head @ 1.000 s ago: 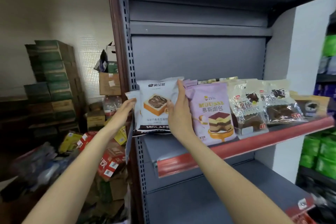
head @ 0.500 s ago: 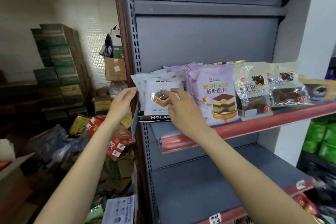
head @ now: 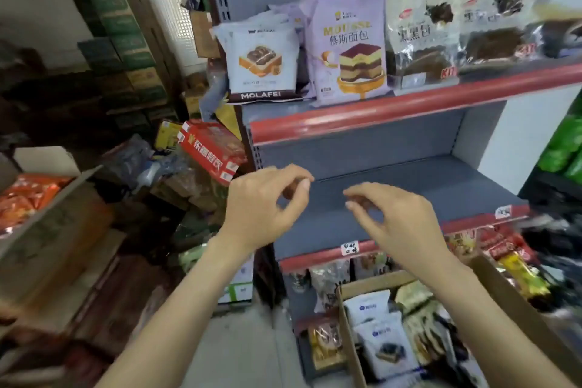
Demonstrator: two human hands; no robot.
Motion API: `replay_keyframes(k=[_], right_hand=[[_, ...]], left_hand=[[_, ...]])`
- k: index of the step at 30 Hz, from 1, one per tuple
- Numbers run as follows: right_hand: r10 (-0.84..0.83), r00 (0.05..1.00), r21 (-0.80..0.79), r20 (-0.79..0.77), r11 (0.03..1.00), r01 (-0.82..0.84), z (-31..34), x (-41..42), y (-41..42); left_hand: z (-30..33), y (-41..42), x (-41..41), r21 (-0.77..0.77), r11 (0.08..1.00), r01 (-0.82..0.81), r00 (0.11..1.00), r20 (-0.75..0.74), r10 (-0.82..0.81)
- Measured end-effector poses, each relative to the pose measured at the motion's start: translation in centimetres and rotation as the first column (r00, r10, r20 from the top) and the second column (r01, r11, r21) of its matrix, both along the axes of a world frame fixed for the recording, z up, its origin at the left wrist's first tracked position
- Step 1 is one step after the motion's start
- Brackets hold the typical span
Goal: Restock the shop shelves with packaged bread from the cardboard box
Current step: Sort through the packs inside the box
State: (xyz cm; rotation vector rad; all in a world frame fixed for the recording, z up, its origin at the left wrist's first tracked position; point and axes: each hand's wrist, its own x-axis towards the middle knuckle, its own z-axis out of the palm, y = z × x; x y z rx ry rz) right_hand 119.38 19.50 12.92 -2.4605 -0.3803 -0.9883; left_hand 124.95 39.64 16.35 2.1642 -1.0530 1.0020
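At the far left, an open brown cardboard carton point(head: 47, 224) is sitting with orange snack packets in it, and a red printed box point(head: 211, 148) is lying on the heap of stock beside the shelving.

The left hand point(head: 263, 209) is hanging in the air in front of the bare grey middle shelf point(head: 409, 186), its fingers loosely curled and gripping nothing. Above it, the white MOLAFEI toast-bread packet point(head: 264, 63) is standing upright at the left end of the red-edged upper shelf point(head: 409, 107), touching the lilac mousse-bread packet point(head: 349, 47); clear packets of dark bread point(head: 422, 35) are filling the row further right.

The right hand point(head: 398, 219) is hovering level with the left, likewise relaxed and empty. Below it, the brown cardboard box of packaged bread point(head: 374, 285) is waiting, white packets point(head: 382, 343) standing in it.

The likely trouble lies ahead: the MOLAFEI packet is sitting at the very end of the shelf, so a careless arm passing could tip it off. Reaching down without looking, a hand may also snag the box's flap and spill it.
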Motion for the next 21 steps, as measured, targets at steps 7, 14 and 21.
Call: replay_keyframes(k=[7,14,21], right_hand=[[-0.142,0.784,-0.117,-0.604,0.989,0.089,-13.8,-10.2,-8.2],[-0.135,0.52,-0.048,-0.844,0.983,0.177,-25.7,-14.9,-13.4],[-0.078,0.397,0.057,-0.914,0.946,0.318,-36.1,-10.2,-13.8]], left_hand=[[-14.0,-5.0,-6.5,0.431,0.902,0.033,0.742,-0.616,0.267],[-28.5,-7.3,-9.1,0.353,0.932,-0.087,0.247,-0.898,0.363],[-36.6,-11.7,-5.9,0.324,0.944,-0.062,0.362,-0.874,0.324]])
